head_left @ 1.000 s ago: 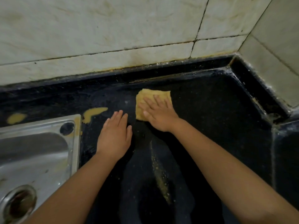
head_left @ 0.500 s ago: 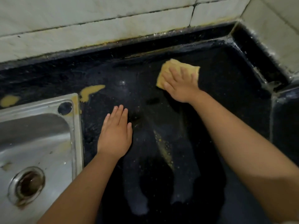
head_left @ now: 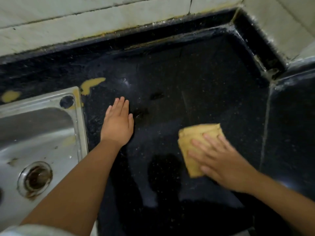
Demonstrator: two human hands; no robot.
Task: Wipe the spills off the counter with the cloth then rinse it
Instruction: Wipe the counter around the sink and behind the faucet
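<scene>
While pressed flat under the spread fingers of the right hand [head_left: 225, 160], folded yellow cloth [head_left: 196, 143] on the dark speckled surface [head_left: 187, 82], right of centre. Left hand [head_left: 118, 124] palm-down, fingers together, holding nothing, just beside the steel sink [head_left: 39, 130]. Yellow spill [head_left: 92, 83] at the sink's far corner, another [head_left: 10, 95] further left. Stained white tiles [head_left: 85, 23] behind.

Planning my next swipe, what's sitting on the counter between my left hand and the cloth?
Nothing: in the head view only bare dark counter separates the left hand from the cloth.
</scene>
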